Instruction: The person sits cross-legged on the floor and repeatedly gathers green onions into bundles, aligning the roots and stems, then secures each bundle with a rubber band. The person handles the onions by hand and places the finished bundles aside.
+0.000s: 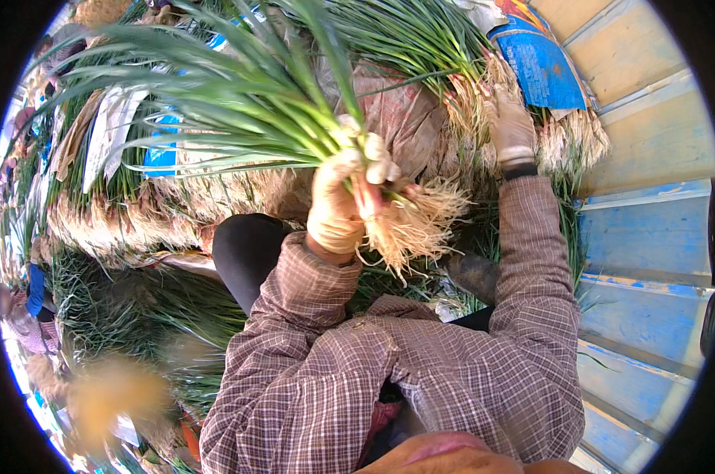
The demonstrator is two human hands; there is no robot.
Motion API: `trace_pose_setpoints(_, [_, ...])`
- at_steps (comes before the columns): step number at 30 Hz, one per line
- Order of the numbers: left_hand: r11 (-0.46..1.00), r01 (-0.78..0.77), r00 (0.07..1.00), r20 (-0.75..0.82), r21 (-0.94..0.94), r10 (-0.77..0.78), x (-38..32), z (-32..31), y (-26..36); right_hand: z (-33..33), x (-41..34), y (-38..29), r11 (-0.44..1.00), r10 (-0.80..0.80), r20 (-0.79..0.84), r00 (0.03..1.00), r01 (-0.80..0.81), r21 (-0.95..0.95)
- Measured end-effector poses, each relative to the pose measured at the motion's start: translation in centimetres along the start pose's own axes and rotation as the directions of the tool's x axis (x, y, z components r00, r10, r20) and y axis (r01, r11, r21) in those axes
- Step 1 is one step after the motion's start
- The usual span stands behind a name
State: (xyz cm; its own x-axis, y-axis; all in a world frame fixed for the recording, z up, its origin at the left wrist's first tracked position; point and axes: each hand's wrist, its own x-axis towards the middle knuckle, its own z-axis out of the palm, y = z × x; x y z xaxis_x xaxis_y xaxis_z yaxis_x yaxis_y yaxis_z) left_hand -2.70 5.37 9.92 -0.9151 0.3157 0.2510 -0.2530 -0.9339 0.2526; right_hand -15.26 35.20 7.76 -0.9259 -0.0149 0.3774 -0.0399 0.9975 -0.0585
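My left hand, in a pale glove, is closed around a bunch of allium plants, green garlic or scallions. Their long leaves fan out to the upper left, blurred in part. Reddish stem bases and a tuft of pale roots stick out to the lower right of the glove. My right hand, gloved too, reaches to a pile of like plants at the upper right. It touches the root ends there; its fingers are partly hidden, so I cannot tell whether they grip any stems.
A stained woven sack lies between the hands. A blue printed bag rests on plants at the upper right. A ribbed blue and tan metal panel runs along the right. Rooted bunches are stacked left. Another person is at far left.
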Motion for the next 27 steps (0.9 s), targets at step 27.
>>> trace_pose_setpoints(27, [0.828, 0.381, 0.887, -0.414, 0.411, -0.203, 0.3, -7.2, -6.3, -1.3, -10.2, -7.2, 0.376, -0.266, 0.415, 0.870, -0.303, 0.876])
